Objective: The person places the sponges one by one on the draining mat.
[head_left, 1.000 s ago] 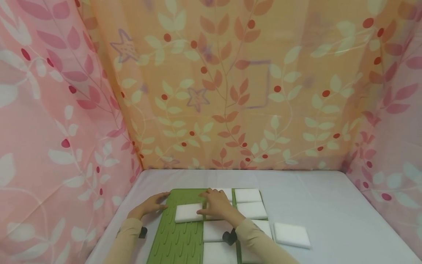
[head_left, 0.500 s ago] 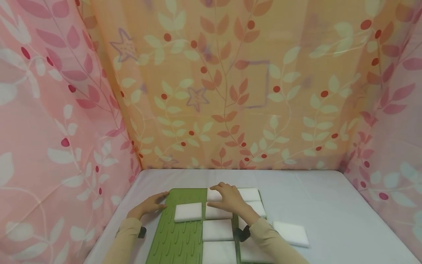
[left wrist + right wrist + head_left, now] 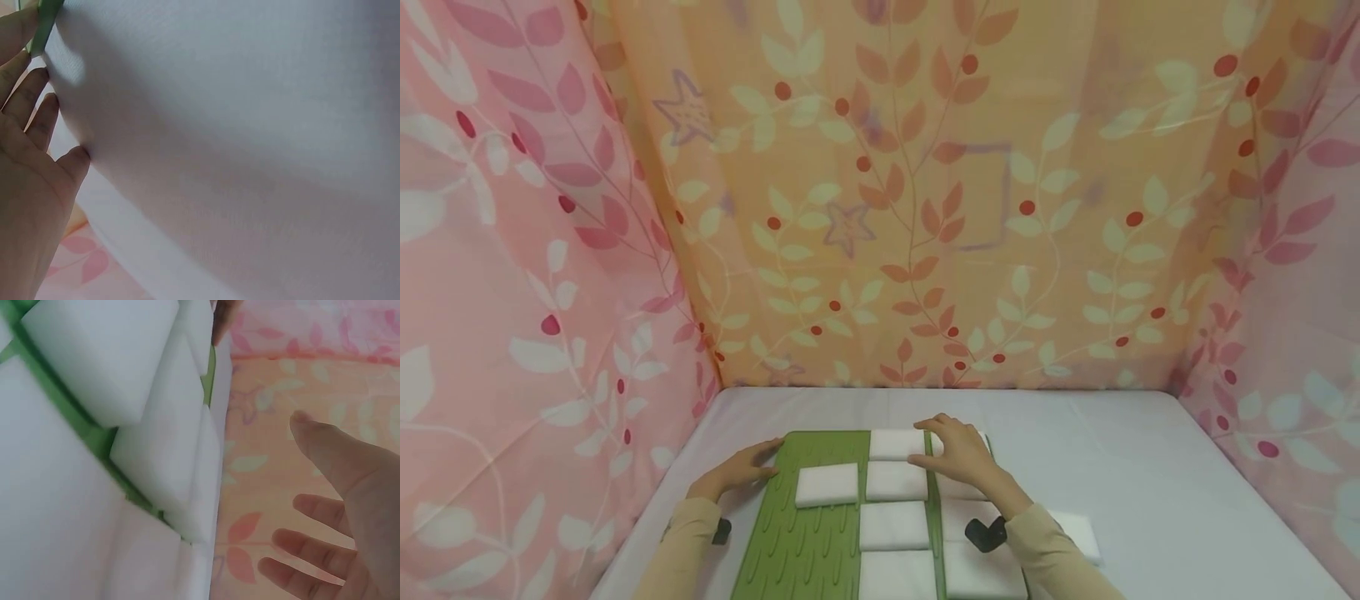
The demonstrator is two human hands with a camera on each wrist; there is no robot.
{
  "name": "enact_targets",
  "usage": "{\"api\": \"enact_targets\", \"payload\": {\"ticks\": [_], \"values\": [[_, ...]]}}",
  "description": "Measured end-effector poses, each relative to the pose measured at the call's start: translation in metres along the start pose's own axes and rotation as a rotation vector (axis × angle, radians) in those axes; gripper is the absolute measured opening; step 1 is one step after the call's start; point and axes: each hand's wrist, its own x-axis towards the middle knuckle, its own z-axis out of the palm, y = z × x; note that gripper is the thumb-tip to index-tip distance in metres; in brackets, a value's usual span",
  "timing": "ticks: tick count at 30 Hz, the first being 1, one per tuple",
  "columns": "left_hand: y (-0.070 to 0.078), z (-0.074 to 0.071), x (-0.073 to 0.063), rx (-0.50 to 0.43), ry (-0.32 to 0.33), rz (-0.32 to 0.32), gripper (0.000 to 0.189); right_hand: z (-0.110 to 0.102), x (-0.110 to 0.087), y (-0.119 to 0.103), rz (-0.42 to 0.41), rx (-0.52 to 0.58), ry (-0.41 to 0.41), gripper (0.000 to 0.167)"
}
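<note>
A green ridged mat (image 3: pixel 805 533) lies on the table with several white rectangular sponges on its right part. Apart from those, one white sponge (image 3: pixel 827 485) sits slightly tilted on the mat's upper left part. My left hand (image 3: pixel 736 472) rests at the mat's left edge with its fingers extended. The left wrist view shows those fingers beside the green mat edge (image 3: pixel 45 25). Over the rightmost sponge column, my right hand (image 3: pixel 961 454) hovers with thumb and fingers spread and nothing between them. It partly hides the far sponges there.
One more white sponge (image 3: pixel 1077 536) lies on the white table to the right of the mat, partly behind the right forearm. Pink patterned cloth (image 3: pixel 535 275) hangs at the left, with an orange patterned cloth (image 3: pixel 925 200) behind the table.
My right hand has left the tilted sponge and moved right, across the middle column to the rightmost one. The tilted sponge and my left hand have stayed in place.
</note>
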Motion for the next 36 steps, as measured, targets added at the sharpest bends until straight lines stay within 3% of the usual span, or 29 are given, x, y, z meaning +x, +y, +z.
{"api": "enact_targets", "payload": {"ticks": [13,20,36], "values": [[-0.004,0.002,0.0,-0.002,0.002,0.025,0.062,-0.012,-0.024,0.028,0.018,0.019,0.079,0.053],[-0.003,0.003,0.001,-0.027,-0.008,-0.007,0.062,-0.021,-0.039,0.038,0.052,0.032,0.062,0.056],[-0.001,0.002,0.001,-0.033,-0.018,0.004,0.064,-0.03,-0.075,0.06,0.064,-0.021,0.064,0.055]]}}
